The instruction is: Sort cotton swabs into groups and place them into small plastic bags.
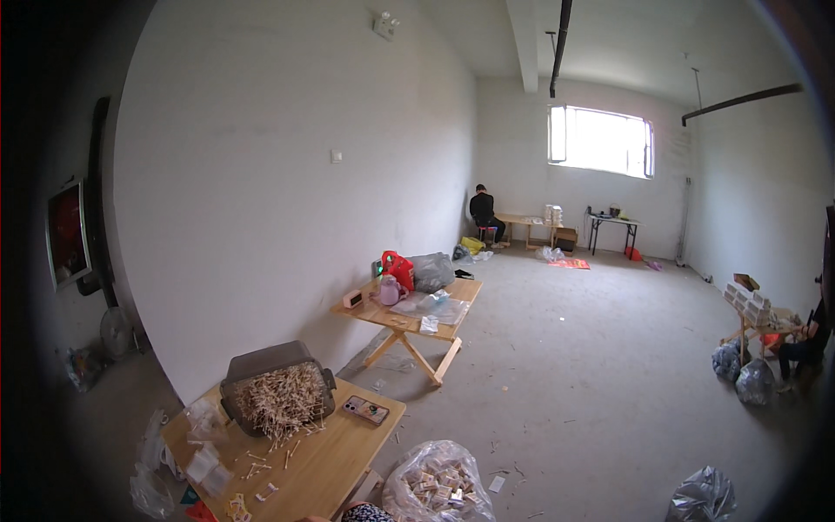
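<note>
Neither of my hands can be made out; only patterned fabric (367, 513) shows at the lower edge, beside the near wooden table (335, 465). On that table a dark grey plastic tub (265, 360) lies tipped, with a heap of cotton swabs (283, 400) spilling from its mouth. Loose swabs are scattered in front of it. A phone in a patterned case (366, 410) lies right of the tub. Clear plastic boxes (207, 467) sit along the table's left side. Right of the table stands a clear plastic bag (439, 483) filled with small packages.
A second folding wooden table (465, 300) holds a red bag (396, 268), a grey bag and a pink jug-like item. Two people sit at other tables, one at the back (483, 209), one far right (813, 335). A silvery bag (703, 496) rests on the floor.
</note>
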The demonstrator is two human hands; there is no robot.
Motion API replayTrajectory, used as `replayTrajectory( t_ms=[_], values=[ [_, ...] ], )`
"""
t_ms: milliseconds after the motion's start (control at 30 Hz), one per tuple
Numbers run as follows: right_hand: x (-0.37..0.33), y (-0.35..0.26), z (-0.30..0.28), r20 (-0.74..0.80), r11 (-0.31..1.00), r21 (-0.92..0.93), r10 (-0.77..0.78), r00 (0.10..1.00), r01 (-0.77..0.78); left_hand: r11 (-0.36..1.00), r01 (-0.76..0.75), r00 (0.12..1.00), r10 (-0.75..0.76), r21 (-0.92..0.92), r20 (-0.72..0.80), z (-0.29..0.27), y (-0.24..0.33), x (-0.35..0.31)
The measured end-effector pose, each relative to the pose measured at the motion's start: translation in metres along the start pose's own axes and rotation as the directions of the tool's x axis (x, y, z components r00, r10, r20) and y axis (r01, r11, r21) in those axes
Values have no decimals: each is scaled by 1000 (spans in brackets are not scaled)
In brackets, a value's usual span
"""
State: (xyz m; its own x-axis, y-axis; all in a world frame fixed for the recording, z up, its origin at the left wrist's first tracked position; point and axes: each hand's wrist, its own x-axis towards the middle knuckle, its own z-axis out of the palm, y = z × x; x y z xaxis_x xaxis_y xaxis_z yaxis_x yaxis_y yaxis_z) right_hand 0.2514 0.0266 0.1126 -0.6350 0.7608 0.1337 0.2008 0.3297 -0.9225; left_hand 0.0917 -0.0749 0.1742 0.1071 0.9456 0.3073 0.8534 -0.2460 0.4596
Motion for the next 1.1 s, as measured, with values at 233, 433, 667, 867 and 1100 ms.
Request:
replayTrajectory(
  t_ms=[233, 433, 667, 867, 1100],
  values=[
    [-3, 4, 7, 72, 999, -35, 8, 997, -5, 997, -77, 996, 78, 29, -35, -3, 4, -4],
    [3, 14, 19, 48, 999, 37, 11, 999, -12, 991, -113, 991, 118, 68, -69, 5, -8, -9],
    [5, 35, 46, 269, 991, 121, 31, 963, -65, 996, -22, 999, 19, -84, -33, 12, -28, -32],
    [-7, 32, 30, 315, 995, -34, 101, 944, -95, 997, 73, 997, -73, -2, 6, 13, -55, -48],
    [-2, 50, 34, 480, 971, -93, 238, 844, -221, 885, 443, 896, -430, 143, -113, 6, -157, -91]
  ],
)
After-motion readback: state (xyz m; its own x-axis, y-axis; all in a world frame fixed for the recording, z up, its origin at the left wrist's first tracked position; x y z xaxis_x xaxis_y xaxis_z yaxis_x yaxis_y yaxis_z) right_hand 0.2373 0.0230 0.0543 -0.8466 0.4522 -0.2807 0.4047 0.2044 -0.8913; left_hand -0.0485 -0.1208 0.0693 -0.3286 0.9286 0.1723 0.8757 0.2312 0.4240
